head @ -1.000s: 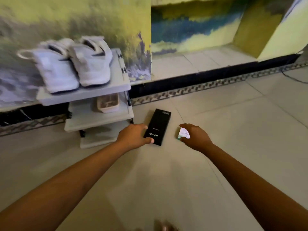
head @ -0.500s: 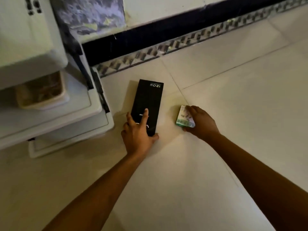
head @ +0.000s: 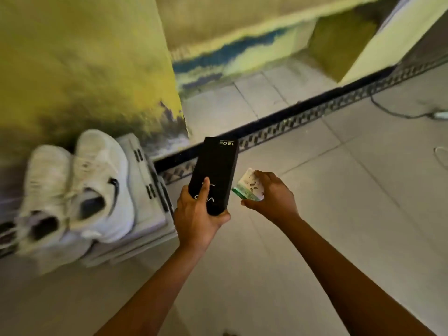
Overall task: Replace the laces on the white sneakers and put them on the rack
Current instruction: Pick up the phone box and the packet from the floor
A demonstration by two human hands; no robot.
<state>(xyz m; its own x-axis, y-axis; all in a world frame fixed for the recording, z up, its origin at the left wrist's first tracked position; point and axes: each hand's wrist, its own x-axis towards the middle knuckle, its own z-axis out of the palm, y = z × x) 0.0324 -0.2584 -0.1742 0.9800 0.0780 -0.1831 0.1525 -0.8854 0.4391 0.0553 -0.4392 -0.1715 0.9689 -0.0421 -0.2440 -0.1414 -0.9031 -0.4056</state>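
- White sneakers (head: 80,187): I see the pair side by side on the rack (head: 145,190), laced, blurred.
- My left hand (head: 197,214): fingers grasping a black box (head: 214,173).
- My right hand (head: 272,196): fingers pinching a small packet (head: 247,187).

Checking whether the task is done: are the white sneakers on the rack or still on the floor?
On the rack. Both white sneakers sit side by side on the top shelf of the rack, laces threaded.

You're in a home, likely an entryway: tiled floor (head: 315,238), peeling yellow wall (head: 84,57), and white sneakers (head: 80,187) on a shoe rack (head: 145,190) against that wall.
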